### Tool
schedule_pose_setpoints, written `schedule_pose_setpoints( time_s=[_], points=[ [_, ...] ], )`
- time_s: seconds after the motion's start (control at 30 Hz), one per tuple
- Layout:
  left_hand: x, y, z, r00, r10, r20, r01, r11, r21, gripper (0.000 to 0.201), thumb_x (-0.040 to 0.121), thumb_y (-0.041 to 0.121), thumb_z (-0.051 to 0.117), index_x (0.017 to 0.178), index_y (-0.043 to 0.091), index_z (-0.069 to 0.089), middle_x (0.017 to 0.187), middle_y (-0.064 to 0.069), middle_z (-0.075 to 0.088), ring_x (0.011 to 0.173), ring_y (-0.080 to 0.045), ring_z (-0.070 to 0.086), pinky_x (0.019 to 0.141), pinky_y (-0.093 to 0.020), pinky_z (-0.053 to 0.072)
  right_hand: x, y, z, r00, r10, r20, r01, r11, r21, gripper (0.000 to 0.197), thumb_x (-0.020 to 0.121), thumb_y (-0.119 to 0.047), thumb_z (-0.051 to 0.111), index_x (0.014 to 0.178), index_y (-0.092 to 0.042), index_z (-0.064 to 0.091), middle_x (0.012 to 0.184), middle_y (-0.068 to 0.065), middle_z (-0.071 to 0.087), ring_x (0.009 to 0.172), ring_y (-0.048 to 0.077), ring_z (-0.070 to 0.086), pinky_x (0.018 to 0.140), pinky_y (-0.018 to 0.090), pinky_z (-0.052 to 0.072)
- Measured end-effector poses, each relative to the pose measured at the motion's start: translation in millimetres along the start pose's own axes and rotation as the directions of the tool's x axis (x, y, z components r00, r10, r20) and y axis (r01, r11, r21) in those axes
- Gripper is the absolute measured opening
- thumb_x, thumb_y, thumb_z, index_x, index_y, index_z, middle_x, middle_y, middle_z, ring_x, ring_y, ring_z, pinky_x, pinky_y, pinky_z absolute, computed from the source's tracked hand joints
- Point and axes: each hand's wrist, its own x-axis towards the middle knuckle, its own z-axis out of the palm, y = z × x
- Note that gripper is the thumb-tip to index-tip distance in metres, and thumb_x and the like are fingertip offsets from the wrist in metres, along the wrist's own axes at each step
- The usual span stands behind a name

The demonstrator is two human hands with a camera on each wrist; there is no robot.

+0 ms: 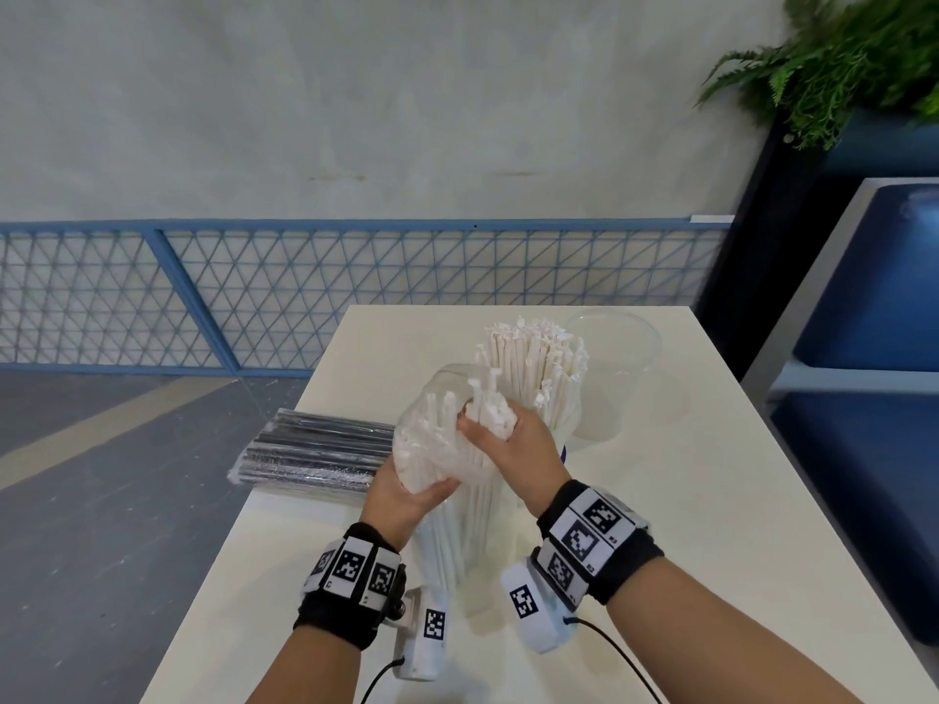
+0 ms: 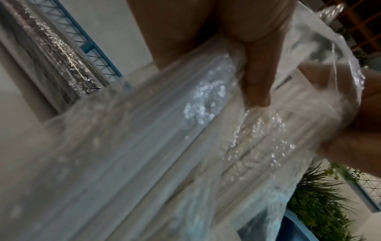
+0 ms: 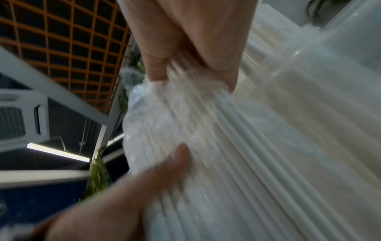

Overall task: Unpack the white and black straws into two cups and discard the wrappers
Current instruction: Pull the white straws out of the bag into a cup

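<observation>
A clear plastic wrapper [image 1: 432, 439] still holding white straws stands tilted over the table, and my left hand [image 1: 406, 495] grips it from below, thumb [image 2: 255, 78] pressed on the film [image 2: 164, 130]. My right hand [image 1: 513, 444] grips a bunch of white straws [image 1: 490, 403] at the wrapper's open top; in the right wrist view its fingers [image 3: 156, 68] curl round the straws [image 3: 247, 146]. Just behind stands a clear cup full of white straws [image 1: 538, 363]. An empty clear cup [image 1: 615, 358] is to its right. A sealed pack of black straws [image 1: 315, 449] lies at the left table edge.
The white table [image 1: 711, 500] has bare surface on its right half and near edge. A blue mesh railing [image 1: 355, 292] runs behind it, a blue bench [image 1: 864, 449] stands to the right, and a plant [image 1: 838, 68] sits at the top right.
</observation>
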Motion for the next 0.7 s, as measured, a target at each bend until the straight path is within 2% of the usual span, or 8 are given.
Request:
schedule_pose_setpoints(
  time_s=[0.07,0.13,0.2,0.3,0.4,0.47,0.6,0.7],
  points=[
    [0,0,-2,1.0,-0.014,-0.014,0.015,1.0,0.017,0.04,0.068,0.003,0.077,0.095,0.027,0.059,0.094,0.003,0.069,0.09,-0.01,0.066,0.077,-0.02,0.052,5,-11,-3,0.997,-0.017,-0.077,0.02,0.999,0.045,0.032,0.081,-0.03,0.069,0.105,-0.009,0.066,0.104,0.006,0.071,0.103,0.016,0.065,0.098,0.036,0.047],
    [0,-1,-4,0.999,-0.031,-0.019,0.032,0.999,0.029,0.037,0.067,0.005,0.078,0.094,0.023,0.06,0.092,0.001,0.069,0.089,-0.014,0.066,0.072,-0.015,0.051,11,-25,-9,0.988,-0.064,-0.138,0.08,0.991,0.109,0.021,0.084,-0.028,0.067,0.091,-0.008,0.068,0.095,0.007,0.072,0.1,0.02,0.066,0.1,0.036,0.044],
    [1,-2,-6,0.999,-0.05,-0.021,0.051,0.998,0.036,0.04,0.065,0.01,0.081,0.099,0.016,0.061,0.093,-0.001,0.069,0.091,-0.016,0.066,0.073,-0.016,0.05,15,-42,-17,0.975,-0.105,-0.195,0.144,0.97,0.198,0.01,0.088,-0.015,0.061,0.084,-0.007,0.064,0.079,0.004,0.069,0.085,0.019,0.068,0.088,0.031,0.049],
    [1,-1,-7,0.997,-0.068,-0.035,0.069,0.997,0.037,0.037,0.068,0.008,0.078,0.102,0.01,0.061,0.091,-0.001,0.069,0.09,-0.015,0.065,0.074,-0.019,0.048,24,-56,-30,0.955,-0.109,-0.277,0.215,0.896,0.388,0.008,0.09,-0.005,0.056,0.095,0.0,0.055,0.076,0.007,0.061,0.068,0.015,0.065,0.069,0.024,0.053],
    [2,0,-7,0.996,-0.073,-0.044,0.074,0.997,0.036,0.033,0.067,0.01,0.08,0.096,0.011,0.064,0.088,0.0,0.069,0.087,-0.015,0.065,0.073,-0.022,0.048,30,-59,-39,0.939,-0.04,-0.341,0.222,0.828,0.515,0.006,0.09,-0.002,0.055,0.095,-0.001,0.053,0.073,0.006,0.059,0.065,0.016,0.062,0.066,0.023,0.054],
    [3,0,-6,0.996,-0.071,-0.047,0.072,0.997,0.031,0.04,0.059,0.02,0.082,0.094,0.015,0.064,0.089,-0.001,0.07,0.088,-0.015,0.065,0.074,-0.021,0.048,32,-55,-43,0.93,0.006,-0.366,0.214,0.802,0.557,0.004,0.089,-0.002,0.056,0.087,-0.005,0.055,0.071,0.004,0.06,0.068,0.017,0.061,0.068,0.024,0.053],
    [5,-2,-4,0.992,-0.094,-0.085,0.095,0.995,0.015,0.047,0.052,0.029,0.077,0.095,0.02,0.062,0.093,-0.004,0.069,0.092,-0.019,0.065,0.08,-0.03,0.05,27,-42,-45,0.966,0.059,-0.253,0.061,0.895,0.442,0.01,0.084,-0.001,0.061,0.081,-0.01,0.062,0.074,0.003,0.063,0.076,0.018,0.061,0.074,0.03,0.05],
    [5,1,-2,0.991,-0.112,-0.078,0.114,0.993,0.023,0.042,0.057,0.024,0.083,0.092,0.026,0.06,0.095,-0.004,0.069,0.094,-0.02,0.064,0.087,-0.034,0.048,25,-41,-44,0.977,0.067,-0.203,0.017,0.922,0.386,0.013,0.086,-0.003,0.059,0.076,-0.011,0.064,0.076,0.003,0.064,0.085,0.023,0.059,0.081,0.036,0.047]
  ],
)
